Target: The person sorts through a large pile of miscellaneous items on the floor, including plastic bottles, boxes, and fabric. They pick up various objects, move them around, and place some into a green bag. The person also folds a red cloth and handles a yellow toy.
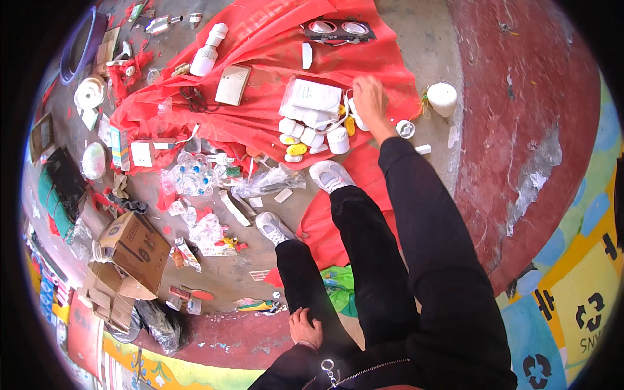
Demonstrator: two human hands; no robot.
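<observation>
My right hand [371, 101] is over the right side of a pile on a red cloth [273, 63], partly covering a white rounded item [358, 117]. Its fingers are curled and blurred, so I cannot tell whether they grip anything. Beside it lie a bagged white box [317, 95], a white cylindrical fitting [338, 140], several other white caps, and yellow-and-white oval pieces [297, 148]. On my left thigh rests my left hand [306, 327], holding nothing, its fingers slightly apart.
Up the cloth are a white flat device [233, 85], a white bulb holder [208, 51] and a twin spotlight [339, 30]. Right of it stands a white twine spool [442, 99]. Clear plastic parts [192, 173] and an opened cardboard box [134, 253] lie left.
</observation>
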